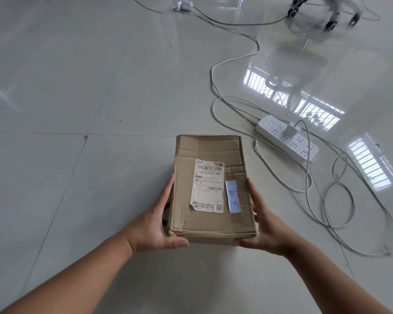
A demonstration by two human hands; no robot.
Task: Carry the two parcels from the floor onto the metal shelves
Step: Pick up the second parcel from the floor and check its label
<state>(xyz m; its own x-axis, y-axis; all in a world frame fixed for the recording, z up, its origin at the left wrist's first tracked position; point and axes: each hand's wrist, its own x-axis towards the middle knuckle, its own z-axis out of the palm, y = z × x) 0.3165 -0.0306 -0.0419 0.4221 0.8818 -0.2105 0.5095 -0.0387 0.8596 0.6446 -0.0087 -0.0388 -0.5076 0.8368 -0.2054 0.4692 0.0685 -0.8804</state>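
A brown cardboard parcel [210, 152] with a white shipping label and a small blue note on top is held between both my hands over the grey tiled floor. My left hand [156, 220] clasps its left side, thumb under the near edge. On the parcel's right side my right hand [262, 220] grips the same way. No second parcel and no metal shelves are in view.
A white power strip [286, 138] with a plugged-in adapter lies on the floor just right of the parcel, with white cables [337, 200] looping around it. A wheeled chair base [327, 12] stands at the far right. A small white adapter [184, 5] lies at the top.
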